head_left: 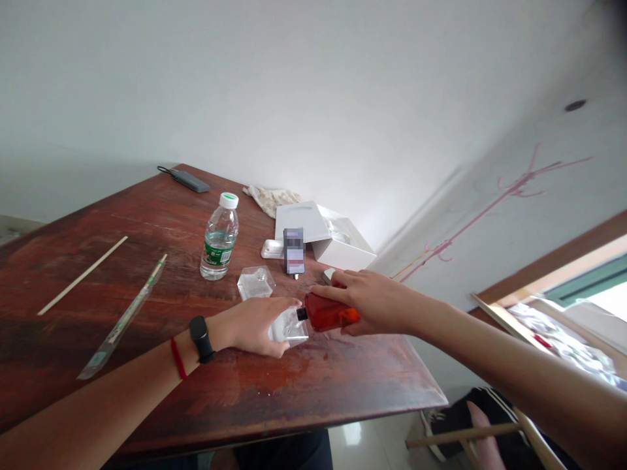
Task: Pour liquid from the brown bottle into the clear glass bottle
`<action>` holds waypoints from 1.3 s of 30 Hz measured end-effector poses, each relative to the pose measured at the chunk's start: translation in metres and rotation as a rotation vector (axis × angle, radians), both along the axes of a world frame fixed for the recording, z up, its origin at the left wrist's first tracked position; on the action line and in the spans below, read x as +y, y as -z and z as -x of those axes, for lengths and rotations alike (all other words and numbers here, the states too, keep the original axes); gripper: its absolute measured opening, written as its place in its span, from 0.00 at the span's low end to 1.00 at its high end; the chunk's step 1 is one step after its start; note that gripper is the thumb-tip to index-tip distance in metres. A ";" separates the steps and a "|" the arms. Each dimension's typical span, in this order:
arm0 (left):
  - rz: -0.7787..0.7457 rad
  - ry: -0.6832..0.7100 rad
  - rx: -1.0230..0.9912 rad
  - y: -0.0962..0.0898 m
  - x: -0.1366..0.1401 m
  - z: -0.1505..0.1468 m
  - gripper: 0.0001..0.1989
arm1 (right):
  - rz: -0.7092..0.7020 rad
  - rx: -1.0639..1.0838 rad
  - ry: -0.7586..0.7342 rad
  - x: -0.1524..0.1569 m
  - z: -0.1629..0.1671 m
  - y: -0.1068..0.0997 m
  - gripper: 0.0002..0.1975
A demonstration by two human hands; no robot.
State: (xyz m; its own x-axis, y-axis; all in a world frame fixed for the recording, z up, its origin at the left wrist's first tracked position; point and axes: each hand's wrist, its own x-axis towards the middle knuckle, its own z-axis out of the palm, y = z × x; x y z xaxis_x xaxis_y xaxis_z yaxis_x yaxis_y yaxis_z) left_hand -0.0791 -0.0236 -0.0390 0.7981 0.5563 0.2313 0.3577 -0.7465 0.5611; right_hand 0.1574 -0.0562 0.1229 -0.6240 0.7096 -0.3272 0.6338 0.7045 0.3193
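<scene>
Near the table's [343,391] front edge, our left hand [255,326] grips a small clear glass bottle [288,328]; our right hand [377,301] clamps a tilted amber-red bottle [327,313], spout touching. Both look smooth, fragile; hold by the bodies.

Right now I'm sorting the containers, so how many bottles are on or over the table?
3. A capped water bottle stands mid-table; the right hand tips a red bottle toward a small clear bottle held by the left hand. The white box may hide more.
</scene>
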 end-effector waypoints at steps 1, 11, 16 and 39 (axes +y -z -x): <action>0.001 0.000 0.003 0.000 0.000 0.000 0.41 | -0.005 -0.001 -0.002 0.000 0.000 0.000 0.44; 0.001 0.024 -0.010 -0.004 0.000 0.001 0.39 | -0.024 -0.019 -0.022 0.000 0.001 0.001 0.44; 0.005 0.014 -0.030 -0.005 -0.002 0.002 0.39 | -0.020 -0.025 -0.016 -0.002 0.003 0.000 0.44; -0.017 -0.010 -0.020 0.005 0.001 0.000 0.43 | -0.022 0.114 0.100 -0.008 -0.018 0.018 0.45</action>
State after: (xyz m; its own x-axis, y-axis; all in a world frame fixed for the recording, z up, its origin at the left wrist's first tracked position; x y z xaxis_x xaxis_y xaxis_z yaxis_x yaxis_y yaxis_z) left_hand -0.0795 -0.0231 -0.0443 0.7876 0.5601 0.2569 0.3537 -0.7523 0.5558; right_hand 0.1753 -0.0639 0.1049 -0.5821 0.7762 -0.2424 0.7334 0.6299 0.2558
